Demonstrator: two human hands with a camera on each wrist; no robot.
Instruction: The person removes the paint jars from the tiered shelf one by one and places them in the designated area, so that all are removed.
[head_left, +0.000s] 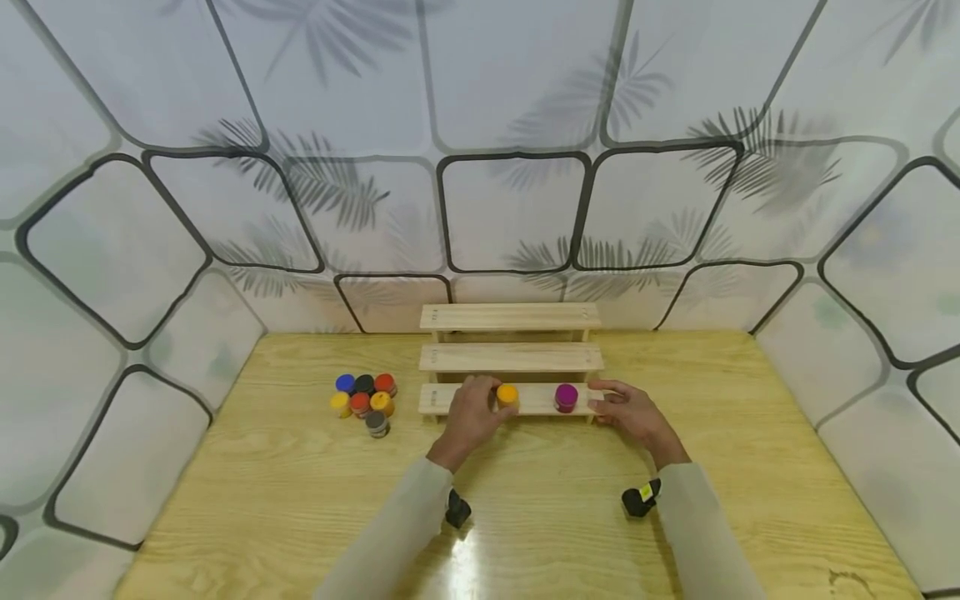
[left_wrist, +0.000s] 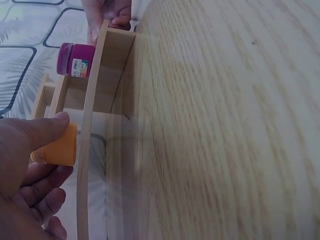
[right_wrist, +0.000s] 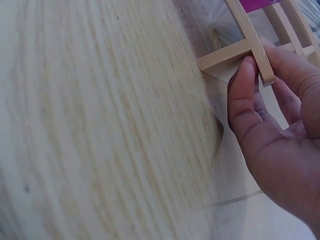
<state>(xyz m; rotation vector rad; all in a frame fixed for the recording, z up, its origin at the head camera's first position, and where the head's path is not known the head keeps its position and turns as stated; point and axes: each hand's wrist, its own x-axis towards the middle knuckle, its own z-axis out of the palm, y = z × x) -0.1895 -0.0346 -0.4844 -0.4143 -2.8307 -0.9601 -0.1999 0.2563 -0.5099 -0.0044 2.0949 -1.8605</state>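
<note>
My left hand (head_left: 474,414) pinches a small orange paint jar (left_wrist: 61,146) between thumb and fingers, right at the lowest step of a three-tier wooden display rack (head_left: 540,398). A purple paint jar (head_left: 566,397) with a label on its side stands on that same step, to the right of the orange one. At the step's right end, my right hand (head_left: 636,415) grips the board, thumb on top and fingers curled underneath. The right wrist view shows this wooden board end (right_wrist: 268,79) between the thumb and fingers.
Left of the rack, several paint jars with blue, black, red, yellow and orange lids (head_left: 361,405) stand clustered on the wooden table (head_left: 300,500). A grey-lidded jar (head_left: 377,424) stands at their front. Patterned fabric walls (head_left: 517,217) rise behind the rack and on both sides.
</note>
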